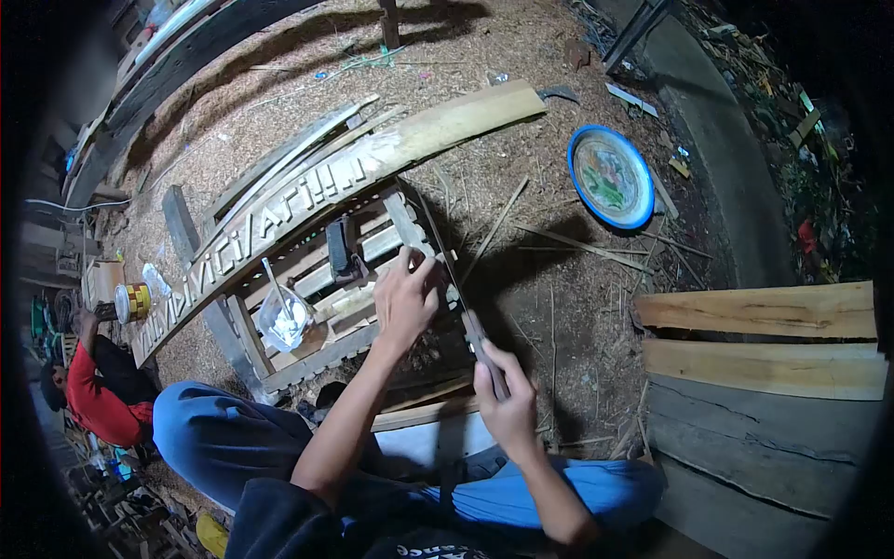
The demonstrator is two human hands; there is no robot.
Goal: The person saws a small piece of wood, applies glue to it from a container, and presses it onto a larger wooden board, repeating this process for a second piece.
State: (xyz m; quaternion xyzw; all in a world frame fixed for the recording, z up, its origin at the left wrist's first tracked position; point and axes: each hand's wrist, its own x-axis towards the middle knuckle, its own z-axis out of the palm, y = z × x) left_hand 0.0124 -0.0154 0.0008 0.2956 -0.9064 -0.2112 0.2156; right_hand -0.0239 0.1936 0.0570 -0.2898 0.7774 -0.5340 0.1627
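Note:
My right hand [507, 396] is wrapped round the dark handle of a long thin tool [475, 331], perhaps a saw or knife, whose blade runs up past the crate edge. My left hand [407, 296] is closed near the blade at the crate's right side; what its fingers hold is too small to name. Beneath and beside it lies a slatted wooden crate [326, 359], bearing a dark block-like tool [341, 250] and a plastic bag of white material [285, 320]. Across the crate's far side rests a long board [466, 116] with a row of small wooden pieces.
A blue-rimmed round tray [612, 177] lies on the ground at the right. Wooden planks [764, 368] are at the lower right. A person in a red top [104, 402] sits at the left, near a yellow can [132, 303]. Thin sticks lie scattered on the ground.

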